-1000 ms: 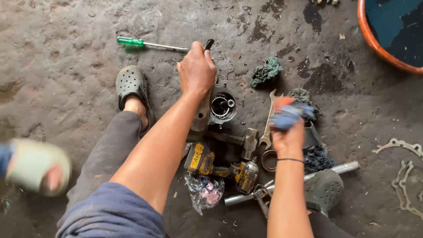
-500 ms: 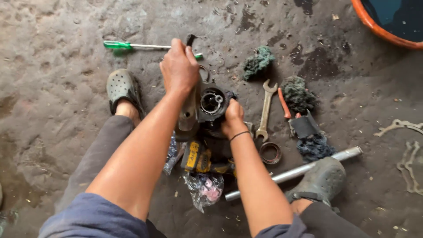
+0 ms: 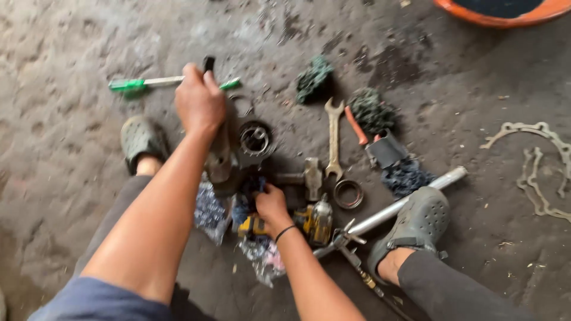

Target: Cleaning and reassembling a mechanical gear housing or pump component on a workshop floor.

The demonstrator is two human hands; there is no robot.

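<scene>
1. Left hand (image 3: 199,102) is clenched tight round a dark handle (image 3: 209,63), its tip poking out above the knuckles; the round metal housing (image 3: 256,139) sits just right of that fist.
2. Right hand (image 3: 271,205) is curled low among the clutter, fingers down on a blue rag (image 3: 244,205); whether it truly grips, cannot tell.
3. Right of it lie a hammer (image 3: 309,176), a spanner (image 3: 333,139) and a metal ring (image 3: 348,194); a green screwdriver (image 3: 148,83) lies behind the left fist.

Left hand (image 3: 199,104) grips a dark handle at upper centre-left — beside the round metal part (image 3: 256,139); right hand (image 3: 270,205) rests low — on the yellow tool (image 3: 312,220).
</scene>
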